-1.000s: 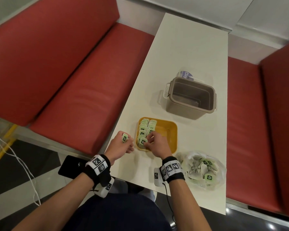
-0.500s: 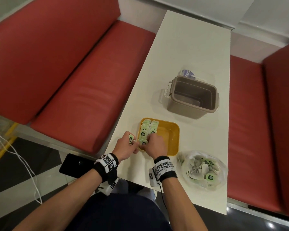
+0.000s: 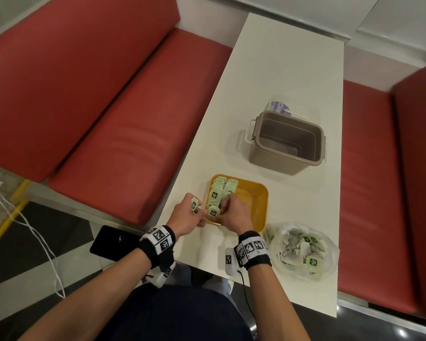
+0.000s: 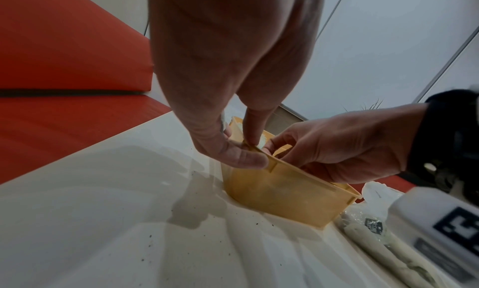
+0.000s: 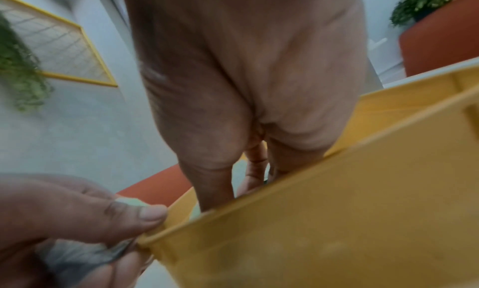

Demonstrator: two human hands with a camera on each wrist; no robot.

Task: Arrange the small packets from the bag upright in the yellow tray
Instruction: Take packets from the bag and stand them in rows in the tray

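Observation:
The yellow tray [image 3: 253, 205] stands near the table's front edge, with two rows of small green packets [image 3: 219, 190] upright along its left side. My left hand [image 3: 199, 210] grips a spare green packet [image 3: 194, 205]. Its thumb [image 5: 145, 214] presses on the tray's near left corner [image 4: 261, 155]. My right hand [image 3: 223, 205] reaches into the tray, fingers curled on a packet [image 3: 213, 212] at the near end of the rows. The clear bag [image 3: 303, 249] of packets lies right of the tray. Tray wall [image 5: 337, 220] hides the right fingertips.
An open grey-brown bin [image 3: 288, 141] stands behind the tray, with a labelled pack [image 3: 279, 108] behind it. A black phone [image 3: 111, 242] lies left of the table edge. Red benches [image 3: 123, 134] flank the table [image 3: 280, 65].
My left hand has moved right with its packet to the tray's near left corner. The right hand has stayed among the packets in the tray.

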